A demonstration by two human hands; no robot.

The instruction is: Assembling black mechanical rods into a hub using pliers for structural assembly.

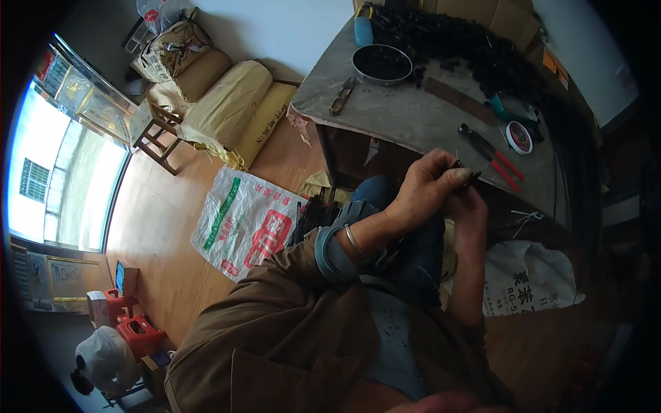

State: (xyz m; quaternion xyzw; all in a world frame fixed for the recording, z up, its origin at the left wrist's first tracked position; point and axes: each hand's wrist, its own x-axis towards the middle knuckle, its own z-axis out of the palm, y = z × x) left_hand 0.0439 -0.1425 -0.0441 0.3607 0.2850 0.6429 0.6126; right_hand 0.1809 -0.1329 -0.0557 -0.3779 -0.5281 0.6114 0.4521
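Observation:
Over my lap, at the table's near edge, my two hands meet. My left hand point(423, 187), with a bracelet on its wrist, is closed, thumb and forefinger pinching a small black piece point(472, 180) whose exact kind is too small to tell. Just below and to the right, my right hand point(467, 206) is curled against the same piece, its fingers partly hidden by the left hand. On the table beyond lie red-handled pliers point(492, 155), a round tin point(518, 138) and a teal box point(515, 109).
The grey table point(413, 113) carries a heap of black parts point(447, 38), a bowl point(382, 65) of black bits, a blue bottle point(363, 29), a flat bar point(460, 100) and a hand tool point(342, 95). White sacks point(251, 224) lie on the floor; full sacks point(231, 103) are stacked behind.

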